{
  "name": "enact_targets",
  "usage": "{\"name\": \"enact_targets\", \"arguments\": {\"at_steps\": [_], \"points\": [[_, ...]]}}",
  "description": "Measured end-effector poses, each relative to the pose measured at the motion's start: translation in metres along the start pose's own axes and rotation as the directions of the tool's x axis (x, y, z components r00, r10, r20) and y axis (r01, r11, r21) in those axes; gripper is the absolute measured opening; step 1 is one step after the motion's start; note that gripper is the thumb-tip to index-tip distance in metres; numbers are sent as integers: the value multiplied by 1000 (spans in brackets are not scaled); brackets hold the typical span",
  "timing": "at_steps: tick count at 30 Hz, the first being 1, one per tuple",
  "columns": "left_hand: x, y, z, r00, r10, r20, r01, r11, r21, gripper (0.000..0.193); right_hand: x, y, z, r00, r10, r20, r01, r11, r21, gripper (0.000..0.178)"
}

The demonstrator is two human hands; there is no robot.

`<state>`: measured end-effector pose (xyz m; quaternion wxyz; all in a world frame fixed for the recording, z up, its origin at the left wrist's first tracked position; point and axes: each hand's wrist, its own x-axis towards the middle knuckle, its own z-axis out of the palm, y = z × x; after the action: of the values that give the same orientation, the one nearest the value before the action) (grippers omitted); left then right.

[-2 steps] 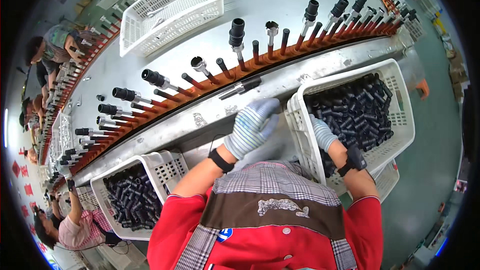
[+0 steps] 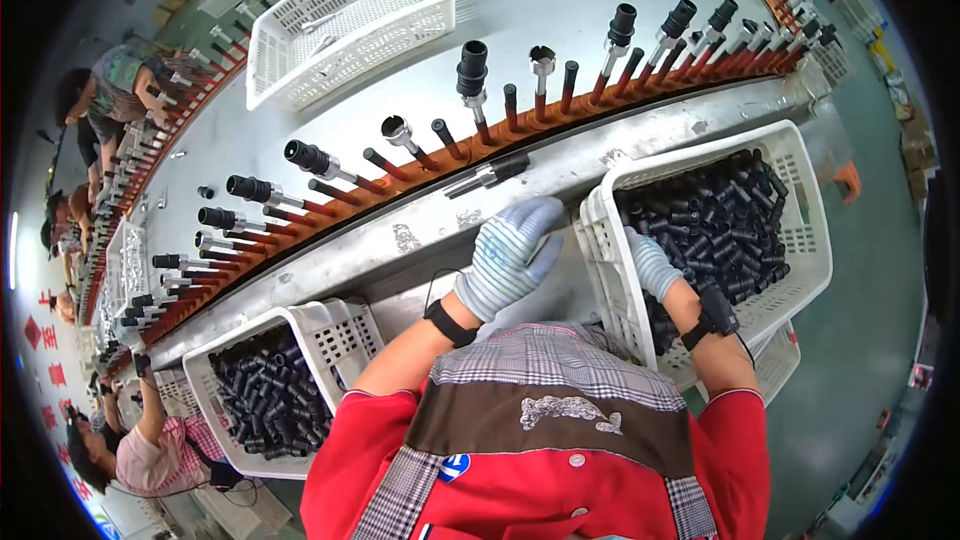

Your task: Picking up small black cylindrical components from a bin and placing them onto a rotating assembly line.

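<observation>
Head view, looking down. At 6 o'clock, the person's red and plaid top fills the lower edge, and both forearms rise from it, each with a black wristband.

The left hand [image 2: 510,252], in a striped knit glove, lies near the centre over the metal worktop [image 2: 420,230]. Its fingers are loosely curled and point toward 1 o'clock; whether it holds anything cannot be told.

The right hand [image 2: 652,262], gloved alike, reaches at 3 o'clock into the right white basket [image 2: 800,200]. Its fingers are buried among the black tubes [image 2: 720,220], so its grip cannot be told.

At 8 o'clock a second white basket [image 2: 340,335] stands at the near edge of the worktop, partly filled with more black tubes [image 2: 265,395].

Just beyond the left hand, at 12 o'clock, one dark assembled rod [image 2: 488,175] lies flat on the worktop.

Farther out, a curved row of red pegs [image 2: 560,90] sweeps from 9 o'clock to 1 o'clock. Some pegs carry black caps [image 2: 472,65]; others stand bare.

At 11 o'clock, beyond the row, a third white basket [image 2: 350,20] sits almost empty.

Along the rim from 7 to 10 o'clock, other people [image 2: 150,450] work at the same line.
</observation>
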<state>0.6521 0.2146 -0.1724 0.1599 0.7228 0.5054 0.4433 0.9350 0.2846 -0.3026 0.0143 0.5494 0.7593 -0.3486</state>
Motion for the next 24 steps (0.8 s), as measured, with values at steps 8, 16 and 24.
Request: {"name": "enact_targets", "arguments": {"at_steps": [8, 16, 24], "points": [[111, -41, -83, 752, -135, -645, 172, 985, -5, 41, 29, 67, 57, 997, 74, -14, -59, 888, 457, 40], [119, -104, -91, 708, -296, -641, 124, 946, -299, 22, 30, 125, 80, 993, 116, -15, -63, 633, 771, 25], [81, -118, -140, 634, -494, -595, 109, 818, -564, 29, 35, 124, 82, 984, 176, 9, -108, 568, 816, 29]]}}
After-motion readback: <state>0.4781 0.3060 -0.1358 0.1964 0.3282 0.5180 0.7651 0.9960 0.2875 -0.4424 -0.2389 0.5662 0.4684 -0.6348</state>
